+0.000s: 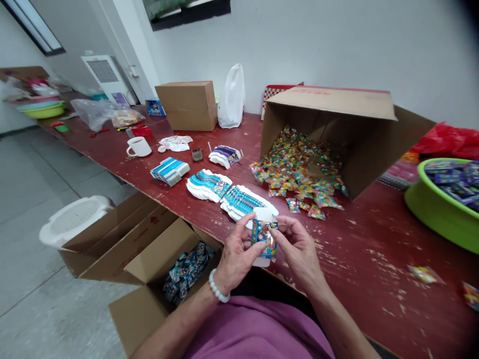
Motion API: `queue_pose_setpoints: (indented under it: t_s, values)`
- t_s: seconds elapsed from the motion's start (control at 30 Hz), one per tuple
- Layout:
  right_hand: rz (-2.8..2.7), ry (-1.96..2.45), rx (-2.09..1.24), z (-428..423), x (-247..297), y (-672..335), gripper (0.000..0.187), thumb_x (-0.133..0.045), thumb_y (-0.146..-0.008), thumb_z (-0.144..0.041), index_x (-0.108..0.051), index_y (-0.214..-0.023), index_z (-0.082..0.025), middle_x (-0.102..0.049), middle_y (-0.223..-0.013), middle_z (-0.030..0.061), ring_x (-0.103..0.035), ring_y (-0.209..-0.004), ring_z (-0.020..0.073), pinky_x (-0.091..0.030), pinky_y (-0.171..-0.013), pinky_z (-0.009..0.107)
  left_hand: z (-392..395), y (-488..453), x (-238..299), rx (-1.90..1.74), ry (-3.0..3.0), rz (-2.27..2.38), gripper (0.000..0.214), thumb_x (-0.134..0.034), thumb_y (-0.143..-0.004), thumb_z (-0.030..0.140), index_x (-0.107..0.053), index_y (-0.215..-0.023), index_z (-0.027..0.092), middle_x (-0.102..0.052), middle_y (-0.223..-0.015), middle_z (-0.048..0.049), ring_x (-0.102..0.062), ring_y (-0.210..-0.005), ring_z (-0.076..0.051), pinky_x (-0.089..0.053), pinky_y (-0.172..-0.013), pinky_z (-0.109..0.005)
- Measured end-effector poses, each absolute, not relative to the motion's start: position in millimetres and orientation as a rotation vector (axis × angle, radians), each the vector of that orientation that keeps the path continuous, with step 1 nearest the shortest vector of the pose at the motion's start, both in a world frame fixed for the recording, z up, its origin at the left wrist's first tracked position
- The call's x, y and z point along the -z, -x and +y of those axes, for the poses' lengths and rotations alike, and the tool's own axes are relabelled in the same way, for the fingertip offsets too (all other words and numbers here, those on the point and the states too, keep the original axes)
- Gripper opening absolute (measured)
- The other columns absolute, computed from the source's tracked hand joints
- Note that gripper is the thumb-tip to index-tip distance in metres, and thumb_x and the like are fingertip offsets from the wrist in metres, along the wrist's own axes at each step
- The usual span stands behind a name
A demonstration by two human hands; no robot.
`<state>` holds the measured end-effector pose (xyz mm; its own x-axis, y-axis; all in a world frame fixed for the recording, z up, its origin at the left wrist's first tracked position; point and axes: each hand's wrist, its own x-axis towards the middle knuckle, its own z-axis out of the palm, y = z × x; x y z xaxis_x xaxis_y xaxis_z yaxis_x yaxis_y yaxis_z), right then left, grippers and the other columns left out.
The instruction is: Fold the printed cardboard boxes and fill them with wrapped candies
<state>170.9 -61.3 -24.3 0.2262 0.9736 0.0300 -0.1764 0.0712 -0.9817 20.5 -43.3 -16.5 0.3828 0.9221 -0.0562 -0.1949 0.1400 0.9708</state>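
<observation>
Head view. The left hand (239, 254) and right hand (299, 249) meet above the near edge of the red-brown table (374, 259). Both are closed on a small printed box (264, 242): the left grips its side, and the right pinches its upper end with the fingertips. Whether a packet is between those fingertips cannot be told.

Behind the hands, a large cardboard box (337, 104) lies on its side, and bright candy packets (299, 169) spill from its mouth onto the table. At far right, a green basin (430, 209) holds dark blue boxes (456, 182). On the floor to the left, an open carton (149, 304) contains small blue boxes (187, 271). Stacks of flat box blanks (209, 184) lie just beyond the hands.
</observation>
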Motion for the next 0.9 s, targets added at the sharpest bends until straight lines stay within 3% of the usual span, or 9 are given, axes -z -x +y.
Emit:
queue_pose_setpoints:
  t_s: [0.23, 0.37, 0.57, 0.77, 0.9]
  values:
    - [-1.043, 1.236, -1.009, -63.1, 21.4, -181.7, 0.021, -0.071, -0.081, -0.041, -0.073, -0.087, -0.021, -0.071, -0.083, 0.0033, -0.061, -0.079, 0.0193, -0.047, -0.074, 0.031, -35.2, -16.2, 19.0, -0.895, -1.191, 0.813, 0.043, -0.069, -0.083, 0.030, -0.055, -0.123, 0.022, -0.068, -0.087, -0.0027, -0.065, -0.078, -0.016, -0.051, -0.071, -0.025]
    - [-1.033, 1.249, -1.088, -61.8, 14.5, -189.0, 0.025, -0.075, -0.076, -0.045, -0.075, -0.082, -0.020, -0.073, -0.083, 0.0040, -0.061, -0.079, 0.0205, -0.047, -0.076, 0.032, -34.6, -17.8, 15.9, -0.852, -1.155, 0.788, 0.037, -0.070, -0.081, 0.034, -0.057, -0.114, 0.021, -0.066, -0.082, -0.0012, -0.063, -0.071, -0.015, -0.049, -0.064, -0.024]
    - [-0.918, 1.161, -1.341, -57.8, 21.2, -192.3, 0.027, -0.076, -0.077, -0.045, -0.072, -0.078, -0.018, -0.068, -0.077, 0.0009, -0.058, -0.070, 0.0152, -0.046, -0.071, 0.028, -33.5, -18.2, 12.6, -0.815, -1.081, 0.794, 0.034, -0.072, -0.080, 0.036, -0.057, -0.106, 0.020, -0.063, -0.076, 0.0008, -0.058, -0.065, -0.012, -0.047, -0.061, -0.022]
    - [-0.811, 1.075, -1.457, -53.4, 27.6, -193.8, 0.041, -0.083, -0.070, -0.038, -0.069, -0.105, -0.020, -0.068, -0.089, 0.0028, -0.060, -0.073, 0.0156, -0.048, -0.068, 0.027, -33.5, -16.6, 9.9, -0.789, -1.079, 0.758, 0.032, -0.072, -0.081, 0.036, -0.058, -0.105, 0.020, -0.064, -0.079, 0.0002, -0.058, -0.068, -0.011, -0.047, -0.065, -0.022]
    - [-0.956, 1.119, -1.322, -52.7, 24.8, -194.5, 0.022, -0.078, -0.076, -0.038, -0.070, -0.082, -0.018, -0.068, -0.080, 0.0016, -0.058, -0.073, 0.0155, -0.046, -0.070, 0.027, -35.4, -18.5, 9.0, -0.869, -1.082, 0.749, 0.035, -0.072, -0.080, 0.035, -0.059, -0.109, 0.020, -0.065, -0.082, -0.0003, -0.059, -0.072, -0.012, -0.046, -0.067, -0.022]
